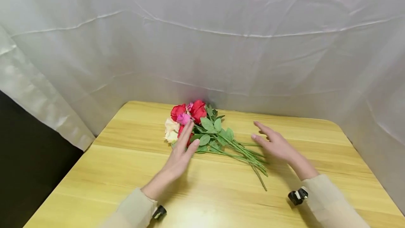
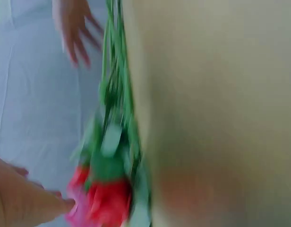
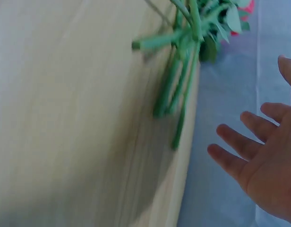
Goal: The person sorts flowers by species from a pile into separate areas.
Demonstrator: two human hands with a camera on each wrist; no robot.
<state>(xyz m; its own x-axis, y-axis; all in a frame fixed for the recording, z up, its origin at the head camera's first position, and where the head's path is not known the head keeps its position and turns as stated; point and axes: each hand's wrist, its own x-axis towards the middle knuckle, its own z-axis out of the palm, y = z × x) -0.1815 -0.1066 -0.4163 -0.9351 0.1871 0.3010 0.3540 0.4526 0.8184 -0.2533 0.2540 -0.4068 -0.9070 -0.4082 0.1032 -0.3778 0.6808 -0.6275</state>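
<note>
A bunch of artificial roses lies on the wooden table, with red blooms point(image 1: 198, 111), a pink one point(image 1: 183, 118) and a cream one point(image 1: 171, 130) at the left. Their green stems point(image 1: 250, 156) fan out toward the right, past several leaves point(image 1: 207, 124). My left hand point(image 1: 178, 157) reaches over the near side of the blooms, its fingers extended and overlapping them in the head view. Off the stem ends, my right hand point(image 1: 278, 145) hovers with fingers spread, holding nothing. In the right wrist view the cut stem ends point(image 3: 159, 111) show apart from the right hand point(image 3: 273, 151).
The table point(image 1: 104, 182) has a light yellow wood grain and rounded far corners. Behind it hangs a pale grey cloth point(image 1: 202, 62), which also comes round at the right. A black surface point(image 1: 28, 154) shows at the left. Each sleeve carries a small dark wrist camera point(image 1: 298, 196).
</note>
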